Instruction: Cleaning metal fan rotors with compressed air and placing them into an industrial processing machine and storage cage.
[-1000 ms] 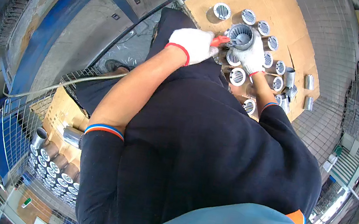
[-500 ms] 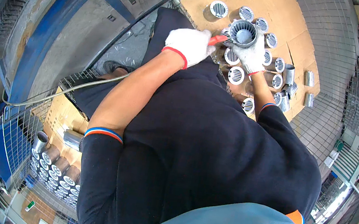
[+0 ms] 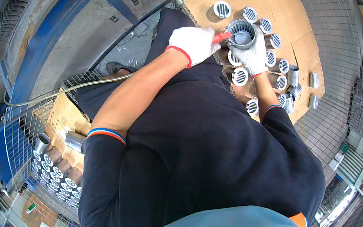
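My left hand (image 3: 191, 44), in a white knit glove with a red cuff edge, is closed around a tool with a red handle (image 3: 222, 37). The tool's far end meets the near-left rim of a grey metal cylinder part (image 3: 250, 40), and its tip is hard to make out. My right hand (image 3: 254, 58), gloved alike, grips that part from the right, with its ribbed open mouth facing up toward me. Below and around this hand, several metal cylinders with slotted round ends (image 3: 240, 77) stand on a cardboard sheet (image 3: 277, 3).
Plain metal tubes (image 3: 313, 79) lie on the cardboard's right side. Wire mesh (image 3: 337, 47) rises beyond it. At lower left, another wire cage (image 3: 14, 135) holds stacked slotted cylinders (image 3: 60, 168). A pale hose (image 3: 72, 91) runs along its edge.
The metal cylinder part has shifted slightly left and turned in my right hand. My left hand and the red-handled tool have moved a little to the right.
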Available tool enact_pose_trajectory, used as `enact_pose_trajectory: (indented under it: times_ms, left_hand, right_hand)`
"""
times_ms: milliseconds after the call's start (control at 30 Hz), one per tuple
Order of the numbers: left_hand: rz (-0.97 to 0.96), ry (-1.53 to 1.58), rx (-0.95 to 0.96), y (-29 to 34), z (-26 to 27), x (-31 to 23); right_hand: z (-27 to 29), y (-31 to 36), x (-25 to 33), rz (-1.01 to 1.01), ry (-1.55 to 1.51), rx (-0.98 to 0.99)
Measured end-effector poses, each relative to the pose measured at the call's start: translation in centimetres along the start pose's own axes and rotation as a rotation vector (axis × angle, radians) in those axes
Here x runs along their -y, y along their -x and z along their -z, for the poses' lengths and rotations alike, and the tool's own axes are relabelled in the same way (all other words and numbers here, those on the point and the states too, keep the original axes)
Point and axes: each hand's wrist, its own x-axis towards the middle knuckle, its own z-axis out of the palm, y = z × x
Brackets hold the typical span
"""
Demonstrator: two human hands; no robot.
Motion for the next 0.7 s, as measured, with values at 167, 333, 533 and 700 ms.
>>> enact_pose_trajectory:
  times_ms: [167, 333, 533, 700]
  left_hand:
    - [-0.016, -0.024, -0.019, -0.3, -0.1, 0.5]
    - [-0.054, 0.01, -0.05, -0.4, -0.1, 0.7]
    - [-0.039, 0.027, -0.03, -0.3, 0.4, 0.6]
    - [-0.039, 0.03, -0.006, 0.4, 0.9, 0.6]
  right_hand:
    - [0.6, 0.0, 1.8, -0.012, 0.084, -0.011]
    - [0.8, -0.6, 2.9, -0.031, 0.052, 0.025]
    - [0.8, -0.7, 3.0, 0.031, 0.029, 0.033]
    - [0.5, -0.5, 2.1, -0.01, 0.058, 0.05]
